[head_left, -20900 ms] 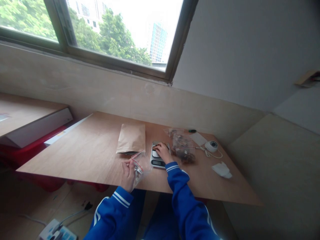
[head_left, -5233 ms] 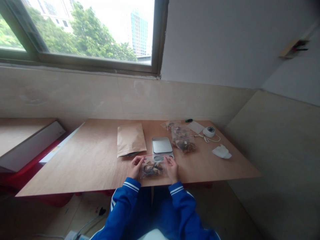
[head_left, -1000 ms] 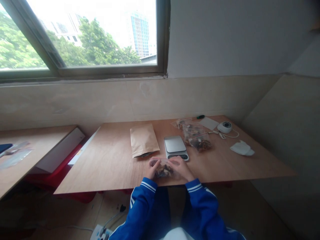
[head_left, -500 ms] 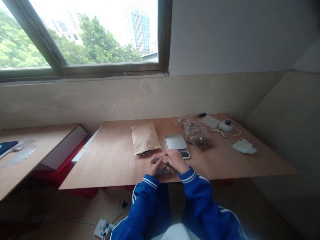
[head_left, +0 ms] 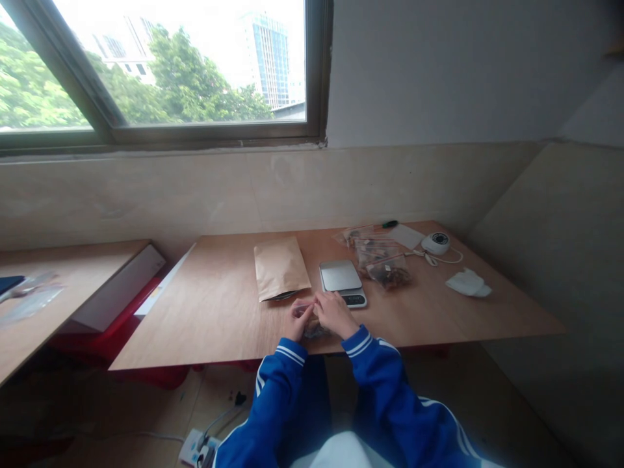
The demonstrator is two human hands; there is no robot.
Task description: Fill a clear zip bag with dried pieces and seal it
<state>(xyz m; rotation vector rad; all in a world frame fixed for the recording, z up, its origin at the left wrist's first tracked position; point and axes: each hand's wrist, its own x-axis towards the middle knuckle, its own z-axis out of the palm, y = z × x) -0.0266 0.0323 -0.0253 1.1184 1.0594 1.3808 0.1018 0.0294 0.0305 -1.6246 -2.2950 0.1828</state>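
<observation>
Zip bag (head_left: 312, 327) of dark pieces lies flat on the table (head_left: 214, 312) at its near edge, pressed between both hands; left hand (head_left: 295, 322) grips the bag's left end; right hand (head_left: 333, 314) lies over its top and right side, fingers closed on the plastic; just beyond sits a scale (head_left: 342, 282); a brown paper pouch (head_left: 280, 268) lies left of it; filled bags (head_left: 383, 260) lie to its right.

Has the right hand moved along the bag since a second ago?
Yes. The right hand slid left over the bag, from under the scale's right end toward the left hand.
</observation>
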